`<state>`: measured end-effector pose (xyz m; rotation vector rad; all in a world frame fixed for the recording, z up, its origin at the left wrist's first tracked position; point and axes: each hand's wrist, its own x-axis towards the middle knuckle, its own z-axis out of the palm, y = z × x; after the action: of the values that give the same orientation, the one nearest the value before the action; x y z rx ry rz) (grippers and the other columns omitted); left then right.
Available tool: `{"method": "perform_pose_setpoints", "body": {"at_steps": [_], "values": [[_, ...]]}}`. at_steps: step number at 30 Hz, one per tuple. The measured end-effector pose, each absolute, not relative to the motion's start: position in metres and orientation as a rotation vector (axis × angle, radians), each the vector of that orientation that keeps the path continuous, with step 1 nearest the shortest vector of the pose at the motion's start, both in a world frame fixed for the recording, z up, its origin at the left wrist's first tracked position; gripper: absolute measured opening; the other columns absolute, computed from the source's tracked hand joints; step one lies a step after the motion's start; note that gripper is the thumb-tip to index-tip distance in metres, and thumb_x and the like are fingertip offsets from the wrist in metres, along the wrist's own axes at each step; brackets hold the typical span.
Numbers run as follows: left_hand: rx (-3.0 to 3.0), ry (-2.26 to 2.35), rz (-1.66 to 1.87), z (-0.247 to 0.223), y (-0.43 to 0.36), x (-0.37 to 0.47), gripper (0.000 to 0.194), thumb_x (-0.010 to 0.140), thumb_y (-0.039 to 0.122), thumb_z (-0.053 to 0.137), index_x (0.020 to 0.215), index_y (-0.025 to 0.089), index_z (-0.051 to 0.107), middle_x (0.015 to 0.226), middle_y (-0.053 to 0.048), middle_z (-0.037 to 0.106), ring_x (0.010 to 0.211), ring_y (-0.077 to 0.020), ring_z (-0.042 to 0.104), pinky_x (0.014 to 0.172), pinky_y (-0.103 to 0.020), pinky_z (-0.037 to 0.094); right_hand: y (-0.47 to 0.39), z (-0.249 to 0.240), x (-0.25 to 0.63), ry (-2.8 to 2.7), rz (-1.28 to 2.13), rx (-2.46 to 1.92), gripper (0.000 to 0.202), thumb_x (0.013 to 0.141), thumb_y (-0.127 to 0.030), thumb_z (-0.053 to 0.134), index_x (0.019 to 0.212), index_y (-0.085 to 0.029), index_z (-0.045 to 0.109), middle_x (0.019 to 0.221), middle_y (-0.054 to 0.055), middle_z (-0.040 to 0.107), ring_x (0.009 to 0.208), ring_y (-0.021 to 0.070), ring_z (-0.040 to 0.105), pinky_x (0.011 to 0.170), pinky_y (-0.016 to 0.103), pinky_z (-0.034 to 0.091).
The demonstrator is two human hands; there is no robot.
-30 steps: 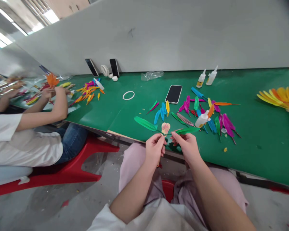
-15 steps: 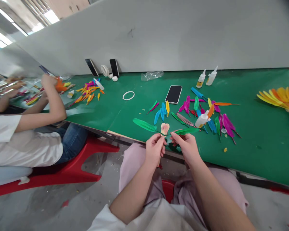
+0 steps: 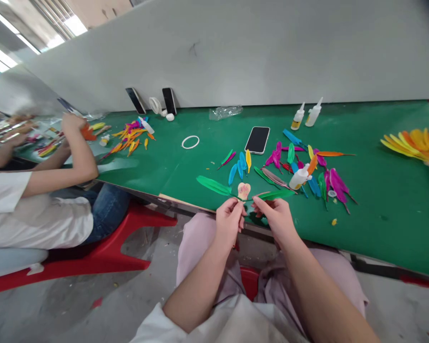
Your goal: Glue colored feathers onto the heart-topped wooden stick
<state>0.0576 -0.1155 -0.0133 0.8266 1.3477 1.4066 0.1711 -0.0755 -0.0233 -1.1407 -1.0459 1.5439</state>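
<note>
My left hand is closed at the front edge of the table, its fingertips pinching a pale, heart-topped stick with pinkish marks on its head. A green feather reaches out to the left from that stick. Close beside it, my right hand has thumb and finger pinched on the quill of another green feather, whose blade points right. The quill ends meet near the stick's neck; whether they are joined there I cannot tell.
Loose coloured feathers and a white glue bottle lie beyond my right hand. A phone, a white ring and two more glue bottles are farther back. A yellow-orange feather fan is at right. A co-worker's arm is at left.
My hands, the stick and the green feathers hold nearly the same pose. At left, the co-worker's hand and the orange feathers in it have shifted slightly.
</note>
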Motion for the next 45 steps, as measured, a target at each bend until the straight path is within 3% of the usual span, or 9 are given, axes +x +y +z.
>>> {"method": "perform_pose_setpoints", "body": {"at_steps": [23,32,37,45], "values": [[0.775,1.355,1.42,-0.0077,-0.1151,0.0597,0.026,0.074,0.033,0.057,0.059,0.016,0.046,0.053,0.006,0.049,0.03,-0.0022,0.035,0.027,-0.015,0.022,-0.0756,-0.0231,0.1705,-1.026,1.556,-1.118,0.031,0.062,-0.043,0.071,0.071,-0.014,0.066,0.06,0.003,0.066,0.051,0.0106,0.055,0.045,0.021,0.044],[0.695,1.295,1.451,-0.0094,-0.1147,0.056,0.02,0.074,0.032,0.058,0.066,0.015,0.052,0.054,0.005,0.051,0.032,-0.0027,0.037,0.028,-0.015,0.022,-0.0736,-0.0254,0.1696,-0.975,1.578,-1.077,0.041,0.07,-0.056,0.059,0.063,-0.015,0.058,0.063,0.005,0.064,0.053,0.0106,0.055,0.042,0.021,0.044],[0.689,1.259,1.483,-0.0121,-0.1153,0.0516,0.017,0.075,0.032,0.058,0.078,0.014,0.058,0.054,0.004,0.053,0.032,-0.0033,0.038,0.029,-0.016,0.024,-0.0746,-0.0229,0.1699,-0.998,1.601,-1.071,0.033,0.069,-0.049,0.063,0.071,-0.016,0.06,0.063,0.001,0.062,0.052,0.0089,0.053,0.041,0.019,0.044],[0.615,1.209,1.496,-0.0078,-0.1143,0.0502,0.02,0.073,0.033,0.057,0.078,0.013,0.06,0.055,0.004,0.053,0.033,-0.0039,0.038,0.03,-0.017,0.025,-0.0753,-0.0231,0.1717,-1.046,1.598,-1.062,0.025,0.065,-0.039,0.069,0.074,-0.017,0.064,0.06,-0.001,0.062,0.051,0.0091,0.055,0.044,0.02,0.048]]}}
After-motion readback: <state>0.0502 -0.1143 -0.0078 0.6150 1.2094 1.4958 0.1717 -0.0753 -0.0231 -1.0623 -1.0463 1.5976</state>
